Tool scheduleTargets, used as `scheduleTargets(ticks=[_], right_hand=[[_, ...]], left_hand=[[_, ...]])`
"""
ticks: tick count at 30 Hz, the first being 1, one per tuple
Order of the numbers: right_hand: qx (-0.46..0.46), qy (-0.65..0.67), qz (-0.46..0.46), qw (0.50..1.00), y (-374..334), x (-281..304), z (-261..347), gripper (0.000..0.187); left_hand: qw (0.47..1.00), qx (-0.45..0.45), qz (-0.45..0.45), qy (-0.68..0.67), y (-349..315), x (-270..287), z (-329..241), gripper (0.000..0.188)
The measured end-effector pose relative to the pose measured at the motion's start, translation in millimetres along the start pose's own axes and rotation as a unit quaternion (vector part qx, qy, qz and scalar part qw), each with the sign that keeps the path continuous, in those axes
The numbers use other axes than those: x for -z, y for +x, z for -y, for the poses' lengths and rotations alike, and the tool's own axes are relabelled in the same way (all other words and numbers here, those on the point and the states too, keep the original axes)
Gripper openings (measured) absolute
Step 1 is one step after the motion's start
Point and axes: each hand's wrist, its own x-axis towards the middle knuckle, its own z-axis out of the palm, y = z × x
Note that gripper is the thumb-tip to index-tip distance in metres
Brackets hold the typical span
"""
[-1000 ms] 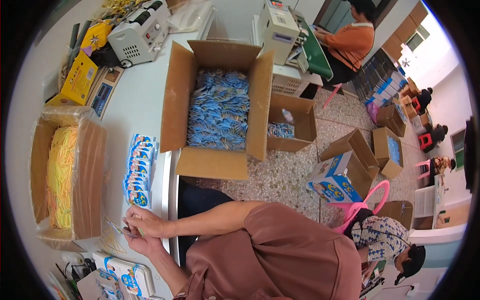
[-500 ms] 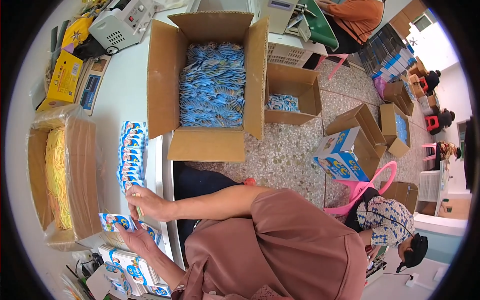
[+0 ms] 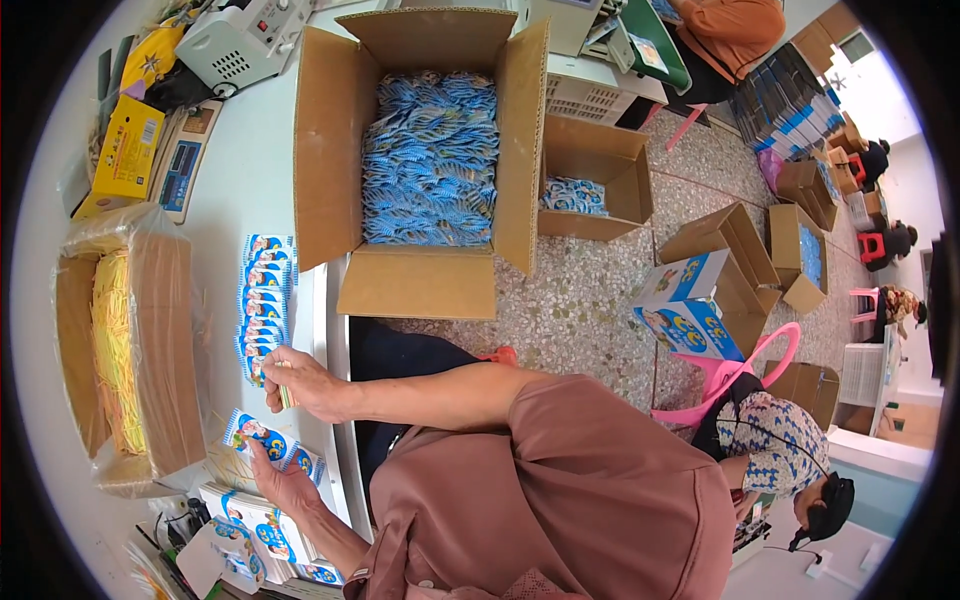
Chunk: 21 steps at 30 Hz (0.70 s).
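Note:
My left hand (image 3: 285, 487) is closed on a couple of blue-and-white printed sachets (image 3: 268, 442), its thumb on top of them. Farther up, my right hand (image 3: 308, 384) is closed too, pinching a small bunch of thin pale yellow-green strips (image 3: 287, 397) whose ends poke out below the fingers. Its fingertips are beside the lower end of an overlapping row of similar sachets (image 3: 265, 300) on the white table. Below my left hand is a stack of white printed cards or packs (image 3: 265, 530).
A plastic-lined carton of yellow strips (image 3: 118, 350) stands at the left. A big open carton of blue sachets (image 3: 430, 160) is above my right arm. Scales (image 3: 182, 165) and a white machine (image 3: 245, 45) sit at upper left. Cartons (image 3: 715, 270), a pink chair (image 3: 715, 385) and co-workers are at right.
My right hand has moved away from the left hand, toward the sachet row, with the strips in its fingers. The sachets in my left hand have tilted.

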Motion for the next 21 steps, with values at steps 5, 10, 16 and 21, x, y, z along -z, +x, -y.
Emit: scheduleTargets(ticks=[5, 10, 16, 21], right_hand=[[0.019, -0.018, 0.019, 0.999, -2, -2, 2, 0.021], [0.008, 0.018, 0.010, 1.000, -5, -6, 14, 0.017], [0.036, 0.028, 0.016, 0.999, -8, -5, 28, 0.020], [0.114, -0.001, 0.083, 0.990, 3, -7, 24, 0.020]], left_hand=[[0.999, -0.016, 0.012, 0.025, 2, -3, -3, 0.029], [0.992, -0.045, 0.059, 0.102, -13, -21, -7, 0.031], [0.993, -0.023, 0.064, 0.101, -14, -33, -1, 0.037], [0.983, -0.034, 0.084, 0.159, -34, -34, -14, 0.034]])
